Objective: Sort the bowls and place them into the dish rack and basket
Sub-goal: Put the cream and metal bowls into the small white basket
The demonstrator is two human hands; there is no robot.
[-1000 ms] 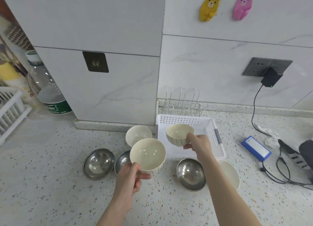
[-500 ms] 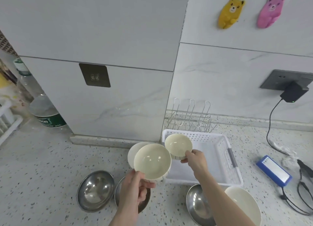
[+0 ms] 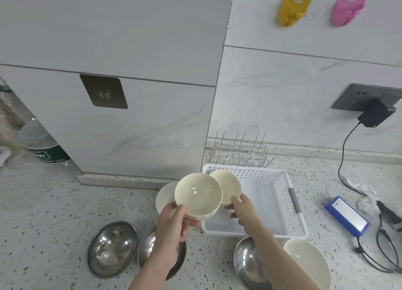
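The cream bowl (image 3: 198, 194) in the left hand (image 3: 174, 222) looks like glazed ceramic: stiff, fairly light for one hand, smooth enough to slip, and likely to chip if knocked against its neighbour. The rim is the sensible place to take it, and that is where the left hand pinches it, thumb on the near lip and fingers curled under the ribbed outer wall. The right hand (image 3: 241, 209) pinches the smaller cream bowl (image 3: 226, 184) the same way at its near edge. Both bowls are held up in the air, tilted toward the camera, their rims close or touching; I cannot tell which. They hover over the left end of the white basket (image 3: 289, 215), with the wire dish rack (image 3: 239, 150) behind it. Both are plain and glossy inside, with dark vertical lines on the outside of the larger. Steel bowls (image 3: 112, 248) and more white ones lie on the speckled desk (image 3: 43, 213)
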